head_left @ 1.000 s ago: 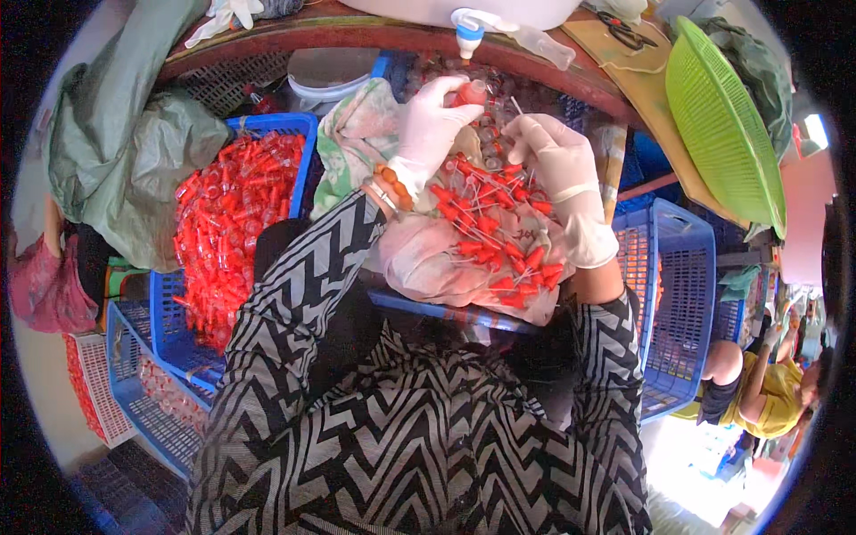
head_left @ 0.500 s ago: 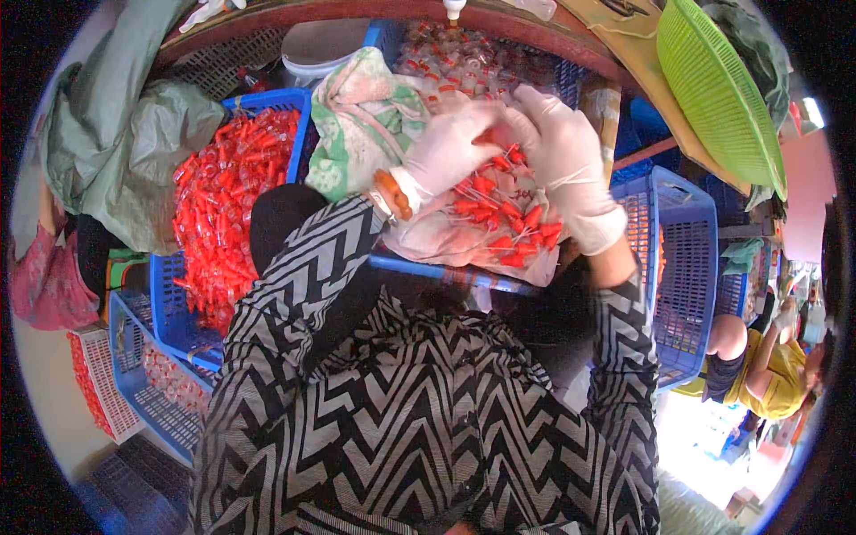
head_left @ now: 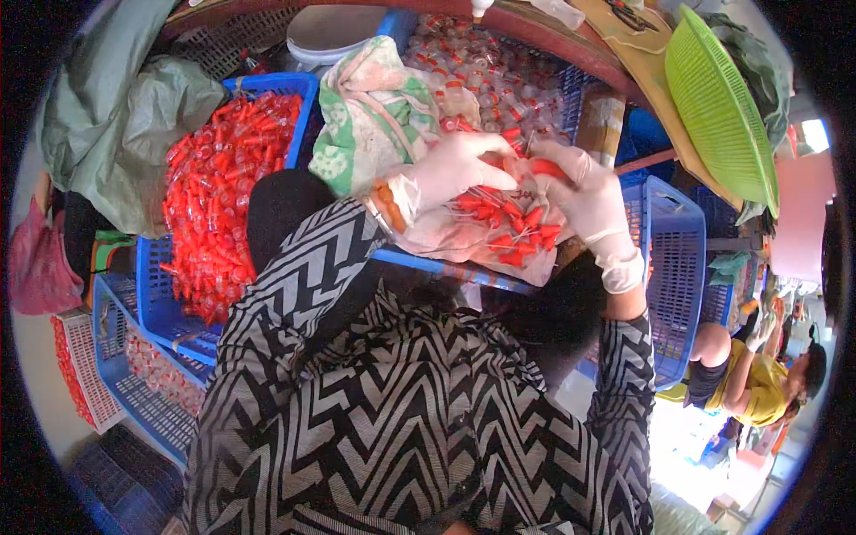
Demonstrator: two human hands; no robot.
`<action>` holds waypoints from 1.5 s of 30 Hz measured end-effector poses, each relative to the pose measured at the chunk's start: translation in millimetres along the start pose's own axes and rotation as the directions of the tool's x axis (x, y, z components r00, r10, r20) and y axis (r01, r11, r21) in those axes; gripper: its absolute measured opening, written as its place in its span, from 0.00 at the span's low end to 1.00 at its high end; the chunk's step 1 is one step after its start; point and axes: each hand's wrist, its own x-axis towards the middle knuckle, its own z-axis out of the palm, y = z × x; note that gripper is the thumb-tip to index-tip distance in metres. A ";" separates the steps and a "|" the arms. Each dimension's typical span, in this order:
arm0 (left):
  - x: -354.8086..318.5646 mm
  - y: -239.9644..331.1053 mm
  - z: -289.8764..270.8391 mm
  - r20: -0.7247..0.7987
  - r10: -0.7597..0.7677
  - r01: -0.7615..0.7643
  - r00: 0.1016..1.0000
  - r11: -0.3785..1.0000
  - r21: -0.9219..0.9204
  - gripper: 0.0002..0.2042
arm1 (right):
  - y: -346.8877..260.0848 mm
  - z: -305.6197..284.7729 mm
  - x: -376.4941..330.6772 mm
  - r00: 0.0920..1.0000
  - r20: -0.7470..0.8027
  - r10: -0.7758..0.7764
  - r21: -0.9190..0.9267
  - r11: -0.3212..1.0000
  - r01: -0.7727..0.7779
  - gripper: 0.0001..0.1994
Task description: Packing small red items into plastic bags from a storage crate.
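Note:
Both my hands wear white gloves and meet above a pale cloth (head_left: 428, 234) laid over a blue-edged crate. My left hand (head_left: 459, 168) is closed, thumb and fingers curled together, with a bit of red showing between them; what it holds is mostly hidden. In the closed fingers of my right hand (head_left: 584, 192) is a red cap (head_left: 546, 168), close to the left fingertips. Several red pointed caps (head_left: 508, 218) with thin white stems lie on the cloth just below the hands. Behind the hands, small clear bottles (head_left: 490, 76) with red collars fill a crate.
At left a blue basket (head_left: 308, 107) is heaped with red-capped clear pieces. A green and white towel (head_left: 374, 116) lies beside my left hand. Another blue basket (head_left: 678, 276) stands at right, below a green woven tray (head_left: 722, 111). A person in yellow (head_left: 762, 383) sits at far right.
My right hand has come down a little, and a red cap now shows in its fingers. My left hand has shifted slightly right and down. The view has moved a little.

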 end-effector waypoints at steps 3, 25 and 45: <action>-1.4 8.9 4.0 0.114 -0.125 0.156 0.986 0.933 -0.323 0.13 | -0.9 5.9 -2.0 0.998 0.004 -0.066 -0.237 0.969 0.065 0.17; -12.2 -15.6 20.2 0.008 0.247 -0.241 0.969 0.941 0.239 0.14 | 26.2 43.1 -45.3 0.932 0.047 0.360 0.210 0.908 -0.362 0.17; -60.3 14.1 35.6 0.065 0.289 -0.226 0.955 0.568 0.791 0.22 | 22.4 44.7 -57.8 0.873 0.382 0.304 0.715 0.501 -0.487 0.23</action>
